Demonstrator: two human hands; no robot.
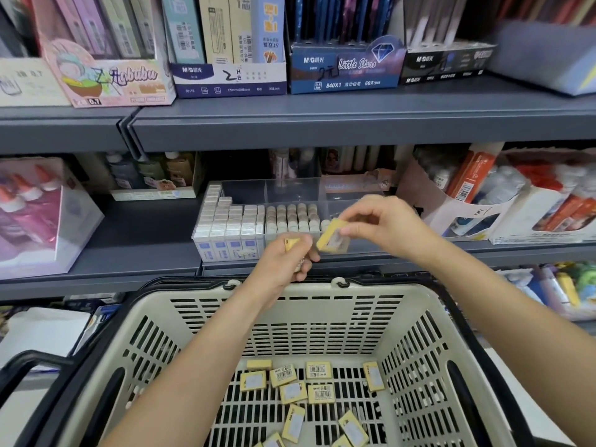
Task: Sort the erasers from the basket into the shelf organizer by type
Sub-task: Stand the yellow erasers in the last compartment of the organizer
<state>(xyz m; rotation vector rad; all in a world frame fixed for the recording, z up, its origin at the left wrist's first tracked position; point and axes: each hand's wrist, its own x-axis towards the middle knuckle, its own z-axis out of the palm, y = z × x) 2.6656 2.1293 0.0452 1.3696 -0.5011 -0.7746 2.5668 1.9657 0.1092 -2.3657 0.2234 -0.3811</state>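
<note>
**Left hand (280, 262) and right hand (390, 227) both holding yellow stock at the organizer (290, 188)**

Far left on the shelf (145, 233): a clear box of glue bottles (32, 214).

Next right, the clear organizer sits at the shelf's front edge. Its left compartment is packed with white erasers (232, 221) standing on end, blue labels toward you. The middle compartment holds rows of beige round-topped erasers (292, 216).

Your left hand is just in front of the organizer, above the basket's far rim. Its grip is curled round a yellow piece (292, 243). Only a corner shows, so I can't tell how many you have.

Your right hand is just right of it, slightly higher, in front of the organizer's right compartment. Its grip pinches one yellow eraser (332, 237) by the upper edge, between thumb and fingertips. The eraser is tilted. It hangs just beside your left fingertips; contact unclear.

Further right on the shelf: open cartons of orange bottles (467, 182).

Below your arms: the beige basket (154, 317), with loose yellow erasers (317, 371) scattered flat on its floor. Some lie barcode up.
</note>
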